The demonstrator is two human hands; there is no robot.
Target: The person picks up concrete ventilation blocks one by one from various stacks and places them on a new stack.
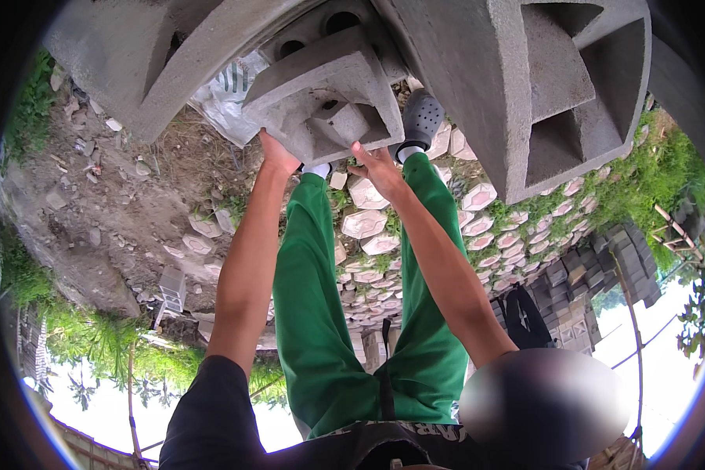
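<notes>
A grey, square concrete block (297,82) with a hollow face and a curved piece inside is between my two hands, just beyond my feet. My left hand (278,154) grips its near left corner, the fingers mostly hidden behind it. At the near right edge, my right hand (377,168) holds it with the thumb against the face; the other fingers are partly hidden underneath. Right behind this block is another grey concrete piece (313,31) with round holes.
A large concrete block with openings (513,102) rises close on the right, another concrete piece (117,70) at the left. A whitish plastic bag (228,102) lies beside the held block. Hexagonal pavers (364,223) cover the ground under me; stacked grey blocks (564,274) stand lower right.
</notes>
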